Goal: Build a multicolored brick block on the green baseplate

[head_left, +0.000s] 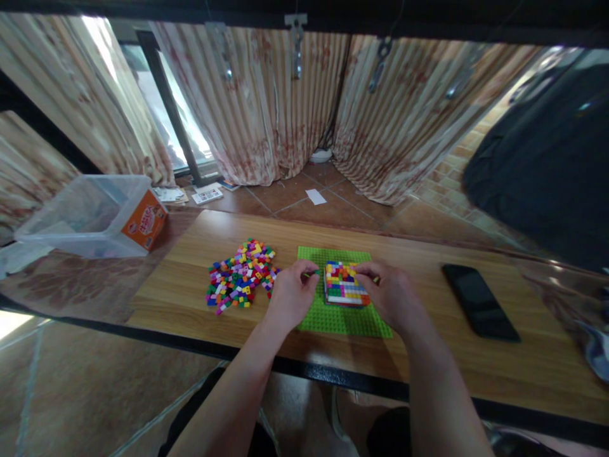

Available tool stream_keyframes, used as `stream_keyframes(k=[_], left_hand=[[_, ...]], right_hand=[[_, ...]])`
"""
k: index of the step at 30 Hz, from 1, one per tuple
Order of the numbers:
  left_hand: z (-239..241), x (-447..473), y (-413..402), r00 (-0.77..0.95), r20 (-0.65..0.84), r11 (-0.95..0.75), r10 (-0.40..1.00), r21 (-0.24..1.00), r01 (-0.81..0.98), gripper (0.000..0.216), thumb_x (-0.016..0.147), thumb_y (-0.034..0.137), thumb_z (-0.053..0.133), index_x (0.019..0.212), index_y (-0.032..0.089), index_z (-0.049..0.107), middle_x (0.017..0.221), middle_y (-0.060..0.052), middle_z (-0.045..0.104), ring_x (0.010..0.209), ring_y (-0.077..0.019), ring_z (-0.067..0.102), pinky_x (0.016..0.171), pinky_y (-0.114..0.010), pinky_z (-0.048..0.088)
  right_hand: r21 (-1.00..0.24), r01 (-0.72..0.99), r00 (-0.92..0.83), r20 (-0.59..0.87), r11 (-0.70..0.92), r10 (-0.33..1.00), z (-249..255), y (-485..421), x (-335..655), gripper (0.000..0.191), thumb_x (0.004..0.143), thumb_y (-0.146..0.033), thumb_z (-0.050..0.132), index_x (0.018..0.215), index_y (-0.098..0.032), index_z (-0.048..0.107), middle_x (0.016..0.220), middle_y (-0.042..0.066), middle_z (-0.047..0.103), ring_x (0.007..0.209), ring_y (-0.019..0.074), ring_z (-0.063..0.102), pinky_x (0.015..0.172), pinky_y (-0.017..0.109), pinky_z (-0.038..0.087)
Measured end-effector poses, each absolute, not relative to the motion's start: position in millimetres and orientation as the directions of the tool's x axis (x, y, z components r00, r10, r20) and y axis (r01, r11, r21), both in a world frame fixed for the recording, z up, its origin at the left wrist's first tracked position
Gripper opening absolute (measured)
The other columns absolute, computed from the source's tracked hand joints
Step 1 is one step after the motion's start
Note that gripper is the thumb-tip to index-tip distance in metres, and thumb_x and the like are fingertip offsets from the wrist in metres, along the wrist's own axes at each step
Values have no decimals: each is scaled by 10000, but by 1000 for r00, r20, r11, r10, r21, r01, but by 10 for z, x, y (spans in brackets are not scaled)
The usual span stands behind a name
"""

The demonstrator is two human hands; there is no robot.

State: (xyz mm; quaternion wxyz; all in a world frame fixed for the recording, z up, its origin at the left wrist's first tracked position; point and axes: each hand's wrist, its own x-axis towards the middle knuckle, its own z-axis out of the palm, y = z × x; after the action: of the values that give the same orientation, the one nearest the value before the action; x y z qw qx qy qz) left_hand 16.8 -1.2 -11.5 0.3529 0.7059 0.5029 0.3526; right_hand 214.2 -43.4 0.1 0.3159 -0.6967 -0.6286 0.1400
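Observation:
A block of stacked toy bricks (346, 293) in many colours stands on a green baseplate (333, 322). Its top layer mixes white, yellow, blue, green and red bricks, with an uneven surface. My left hand (294, 293) is at the block's left side, thumb and forefinger pinched on a small green toy brick (317, 273). Over the block's right edge, my right hand (391, 295) has its fingertips pressed together near the top layer. Whatever lies between those right fingertips is too small to make out.
Loose coloured bricks (242, 276) lie in a pile left of the baseplate. A black phone (480, 303) rests on the wooden table (181, 292) to the right. Beyond the table's left end is a clear plastic bin (102, 219). Striped curtains (266, 108) hang behind.

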Motion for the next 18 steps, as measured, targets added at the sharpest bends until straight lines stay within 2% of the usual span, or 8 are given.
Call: stream_keyframes(k=[3, 6, 11, 15, 18], left_hand=[[-125, 164, -11, 254, 151, -256, 955, 853, 455, 139, 839, 94, 594, 908, 169, 688, 896, -46, 757, 780, -173, 698, 779, -319, 542], [-137, 163, -7, 247, 155, -256, 957, 854, 453, 140, 838, 93, 596, 909, 170, 689, 895, -46, 759, 774, -172, 699, 769, -317, 541], [-135, 152, -12, 252, 156, -261, 955, 846, 466, 142, 842, 98, 597, 927, 157, 693, 894, -55, 760, 761, -176, 695, 755, -320, 542], [-120, 139, -19, 248, 168, -270, 954, 840, 470, 139, 840, 100, 600, 922, 161, 694, 890, -48, 760, 748, -170, 693, 757, -317, 547], [-116, 138, -20, 233, 167, -259, 958, 851, 456, 151, 837, 97, 602, 931, 164, 698, 898, -46, 763, 754, -169, 698, 766, -314, 556]], right_hand=[[-548, 836, 109, 232, 37, 967, -28, -422, 2123, 183, 846, -245, 548, 861, -209, 727, 879, 63, 726, 805, 213, 656, 751, 347, 472], [-534, 844, 100, 259, 56, 961, -68, -402, 2120, 176, 850, -249, 558, 833, -220, 730, 880, 60, 713, 825, 213, 653, 763, 346, 469], [-596, 801, 152, 288, 53, 946, -125, -388, 2128, 159, 828, -288, 595, 792, -240, 742, 858, 46, 702, 787, 195, 642, 738, 333, 473], [-662, 748, 212, 309, 49, 927, -98, -401, 2171, 182, 790, -362, 640, 820, -223, 754, 800, 38, 691, 638, 155, 569, 641, 311, 459], [-712, 702, 327, 320, -3, 889, -86, -390, 2223, 242, 799, -404, 622, 825, -202, 752, 795, 49, 703, 623, 157, 561, 627, 317, 458]])
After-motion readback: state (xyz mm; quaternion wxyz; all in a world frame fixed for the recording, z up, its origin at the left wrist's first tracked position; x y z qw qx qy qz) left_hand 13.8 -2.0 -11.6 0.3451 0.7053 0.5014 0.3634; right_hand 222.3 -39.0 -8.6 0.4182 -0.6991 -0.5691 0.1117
